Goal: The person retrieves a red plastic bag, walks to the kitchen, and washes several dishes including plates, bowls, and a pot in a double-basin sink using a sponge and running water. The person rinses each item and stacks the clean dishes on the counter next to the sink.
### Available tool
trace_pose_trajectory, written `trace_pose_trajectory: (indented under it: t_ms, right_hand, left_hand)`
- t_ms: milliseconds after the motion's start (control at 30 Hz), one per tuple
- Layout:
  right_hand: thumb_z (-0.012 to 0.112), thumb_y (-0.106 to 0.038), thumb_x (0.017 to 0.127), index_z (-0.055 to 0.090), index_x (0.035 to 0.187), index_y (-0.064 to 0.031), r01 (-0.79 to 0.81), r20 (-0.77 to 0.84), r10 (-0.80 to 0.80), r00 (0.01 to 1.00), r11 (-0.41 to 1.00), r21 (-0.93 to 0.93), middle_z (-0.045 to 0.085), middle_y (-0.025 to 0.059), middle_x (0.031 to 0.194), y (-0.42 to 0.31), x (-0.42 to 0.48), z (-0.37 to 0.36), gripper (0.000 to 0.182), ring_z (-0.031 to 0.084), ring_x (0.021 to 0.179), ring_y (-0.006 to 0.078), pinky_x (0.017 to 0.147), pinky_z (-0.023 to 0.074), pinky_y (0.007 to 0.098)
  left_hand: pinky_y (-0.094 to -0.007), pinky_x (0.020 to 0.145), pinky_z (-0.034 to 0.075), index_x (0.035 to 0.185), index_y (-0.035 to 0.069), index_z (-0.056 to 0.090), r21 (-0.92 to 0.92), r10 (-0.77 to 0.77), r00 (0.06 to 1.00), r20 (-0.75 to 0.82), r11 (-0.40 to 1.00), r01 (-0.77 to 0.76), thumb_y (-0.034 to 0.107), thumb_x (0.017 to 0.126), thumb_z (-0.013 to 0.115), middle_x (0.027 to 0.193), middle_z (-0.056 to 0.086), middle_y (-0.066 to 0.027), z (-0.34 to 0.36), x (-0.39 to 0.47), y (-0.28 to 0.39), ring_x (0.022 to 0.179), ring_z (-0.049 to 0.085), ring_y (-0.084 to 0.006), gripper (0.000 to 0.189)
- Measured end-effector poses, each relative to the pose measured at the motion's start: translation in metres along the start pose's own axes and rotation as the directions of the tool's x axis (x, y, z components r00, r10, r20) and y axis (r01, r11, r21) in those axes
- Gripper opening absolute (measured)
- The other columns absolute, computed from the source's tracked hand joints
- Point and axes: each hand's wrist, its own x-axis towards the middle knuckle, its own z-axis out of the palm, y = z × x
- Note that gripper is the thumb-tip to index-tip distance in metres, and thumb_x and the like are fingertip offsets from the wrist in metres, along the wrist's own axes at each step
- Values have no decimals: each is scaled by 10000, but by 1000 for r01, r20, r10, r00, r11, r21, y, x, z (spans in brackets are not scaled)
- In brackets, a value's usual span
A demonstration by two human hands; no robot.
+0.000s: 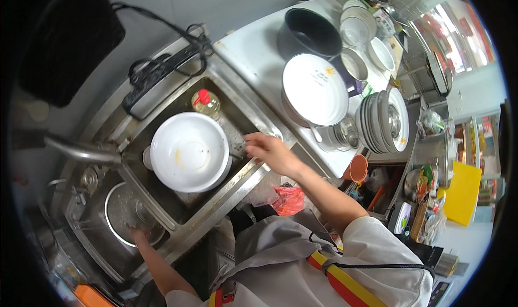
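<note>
My left hand (139, 235) dips into a round steel basin (108, 210) in the left sink compartment; its fingers are blurred, and I cannot tell whether they grip anything. Over the near right edge of the right sink compartment (238, 135), my right hand (269, 151) hangs with fingers loosely bent and slightly apart, holding nothing visible. Left of it, a white bowl (190, 152) with a yellowish smear and dark specks inside sits on other dishes, mostly hidden. Behind that bowl stands a clear bottle of pale liquid with a red cap (203, 97).
A metal faucet (83, 149) reaches over the sink divider. A power strip with black cords (158, 78) lies along the back rim. On the white counter (247, 60) stand a dark pot (311, 32), a large white bowl (315, 92) and stacked plates (370, 123). An orange container (357, 168) is beside it.
</note>
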Motion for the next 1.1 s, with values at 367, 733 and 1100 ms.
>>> trace_pose_trajectory:
  t_ms: [367, 733, 1100]
  right_hand:
    - [622, -187, 743, 456, 1160, 95, -239, -964, -49, 261, 964, -114, 591, 243, 993, 56, 11, -270, 530, 596, 903, 308, 772, 459, 343]
    - [690, -141, 708, 574, 845, 55, -282, -747, 590, 306, 805, 521, 568, 129, 822, 118, 83, -338, 266, 590, 664, 268, 431, 495, 383]
    - [640, -128, 750, 555, 940, -41, 154, -534, 591, 605, 571, 807, 559, 88, 911, 82, 80, -306, 226, 551, 797, 239, 615, 505, 416]
  left_hand:
    - [-278, 630, 452, 1277, 128, 403, 43, 586, 805, -91, 810, -585, 51, 863, 445, 1241, 458, -53, 21, -146, 69, 856, 567, -182, 423]
    - [-284, 644, 457, 1260, 114, 431, 50, 637, 766, -86, 771, -635, 23, 855, 417, 1218, 482, -56, 0, -215, 80, 833, 561, -172, 415]
    - [-262, 625, 455, 1218, 67, 452, 101, 693, 720, -40, 720, -687, 41, 852, 436, 1171, 525, -64, 6, -230, 70, 817, 566, -153, 367]
